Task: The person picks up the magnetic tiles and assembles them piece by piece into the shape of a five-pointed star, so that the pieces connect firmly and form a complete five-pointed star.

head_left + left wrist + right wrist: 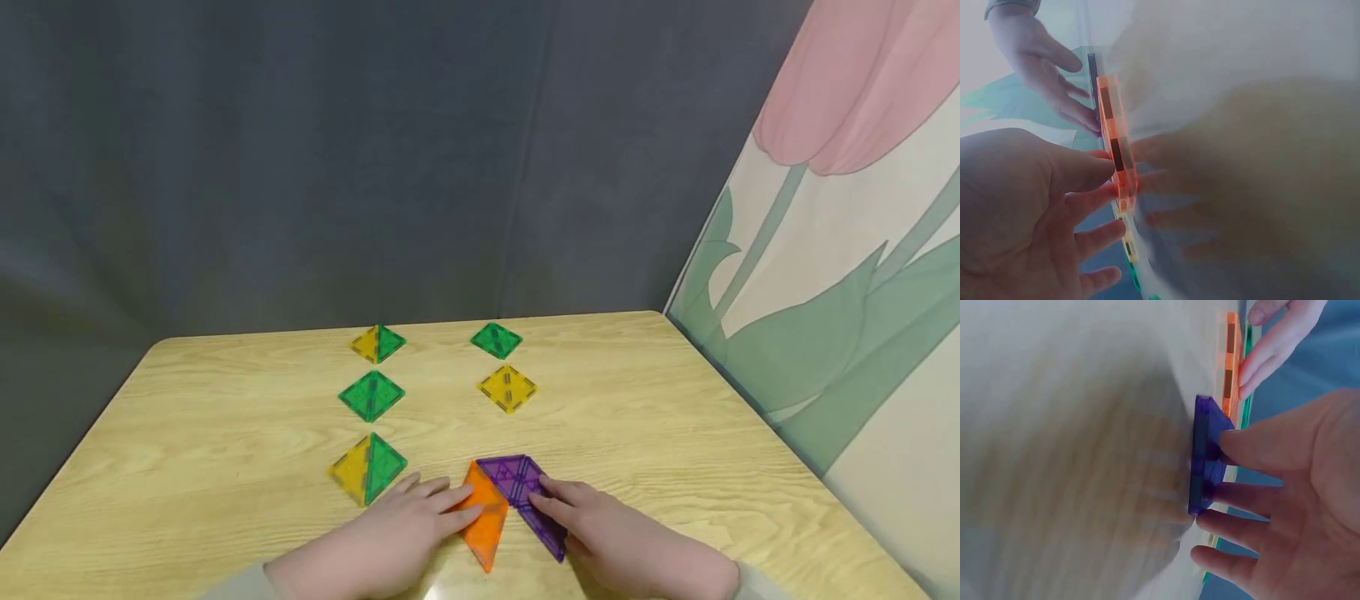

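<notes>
My left hand (408,529) grips orange triangular magnetic tiles (487,525) lying at the table's front; in the left wrist view its thumb sits against their edge (1115,150). My right hand (611,533) holds purple triangular magnetic tiles (512,475) just to the right. In the right wrist view the thumb meets one side of the purple tiles (1207,456) and fingers touch the other. Orange and purple touch along a slanted edge at their upper part, while a gap parts them lower down. The left thumb is hidden in the head view.
Left of centre, a column holds a yellow-green diamond (350,472), a green diamond (372,396) and another yellow-green diamond (390,342). Farther right lie a yellow diamond (507,388) and a green one (497,341). A dark curtain (337,167) hangs behind the wooden table (652,417).
</notes>
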Tool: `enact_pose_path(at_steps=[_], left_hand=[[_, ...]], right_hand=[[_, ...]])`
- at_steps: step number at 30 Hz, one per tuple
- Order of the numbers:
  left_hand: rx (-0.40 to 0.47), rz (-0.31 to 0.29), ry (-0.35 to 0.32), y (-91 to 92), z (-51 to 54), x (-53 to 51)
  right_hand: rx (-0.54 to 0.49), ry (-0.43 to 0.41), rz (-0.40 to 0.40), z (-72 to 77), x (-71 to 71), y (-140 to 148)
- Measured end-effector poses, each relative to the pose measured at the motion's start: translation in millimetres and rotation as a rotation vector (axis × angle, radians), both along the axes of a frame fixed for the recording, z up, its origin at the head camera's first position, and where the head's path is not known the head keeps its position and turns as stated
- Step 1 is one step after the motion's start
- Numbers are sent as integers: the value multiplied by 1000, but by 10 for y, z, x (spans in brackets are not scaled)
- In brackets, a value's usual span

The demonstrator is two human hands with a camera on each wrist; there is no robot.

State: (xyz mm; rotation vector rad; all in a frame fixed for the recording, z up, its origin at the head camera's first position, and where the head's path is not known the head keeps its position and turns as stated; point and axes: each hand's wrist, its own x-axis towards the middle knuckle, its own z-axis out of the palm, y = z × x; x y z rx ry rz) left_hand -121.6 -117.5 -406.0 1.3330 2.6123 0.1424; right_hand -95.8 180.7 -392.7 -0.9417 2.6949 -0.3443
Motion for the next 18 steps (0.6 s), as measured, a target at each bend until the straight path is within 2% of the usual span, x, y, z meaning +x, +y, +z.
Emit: enact_pose_path(at_steps=[2,3,4,5,7,8,11,13,14,15,16,18], left_hand=[[49,-14,-3,-148,-3,76],[82,-3,0,-218,4,110],[126,27,-6,-284,24,142],[187,79,-45,-347,54,167],[368,220,-208,-454,119,213],[485,290,-330,-500,152,223],[828,473,-810,-585,210,242],[961,551,-1066,-590,200,249],[990,591,-1161,-584,190,256],[1008,626,-1221,-573,178,267],[1020,653,-1256,-561,169,281],[1041,684,-1285,-530,156,312]], right_hand=[[-13,-15,26,10,55,-70],[-29,-38,9,29,81,-89],[-59,-62,-18,52,100,-91],[-94,-98,-73,85,107,-85],[-228,-200,-207,160,94,-30],[-332,-279,-275,190,76,17],[-640,-554,-428,226,12,161],[-782,-734,-485,199,-3,228],[-824,-802,-510,177,-1,243],[-848,-842,-526,152,6,247],[-868,-869,-534,125,13,246],[-896,-893,-542,85,32,232]])
